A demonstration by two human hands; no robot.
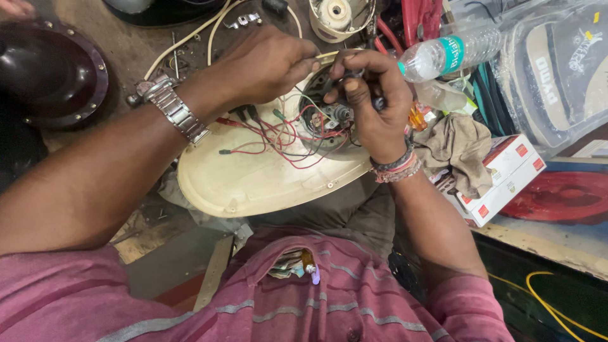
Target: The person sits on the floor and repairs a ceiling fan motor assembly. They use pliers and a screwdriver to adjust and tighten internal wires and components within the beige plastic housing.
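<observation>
Both hands' fingers [345,66] pinch wires [288,136] above cream housing [253,183].

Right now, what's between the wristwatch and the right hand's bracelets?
Head view: a tangle of red and black wires on the cream housing lies between the wristwatch and the bracelets.

A single camera, worn on the person's head, looks steeply down over the chest and along both forearms. It sits close: the left hand [266,63] and right hand [370,95] fill the upper middle of the frame, the shirt fills the bottom edge, and the cluttered counter [126,44] lies beyond the hands.
</observation>
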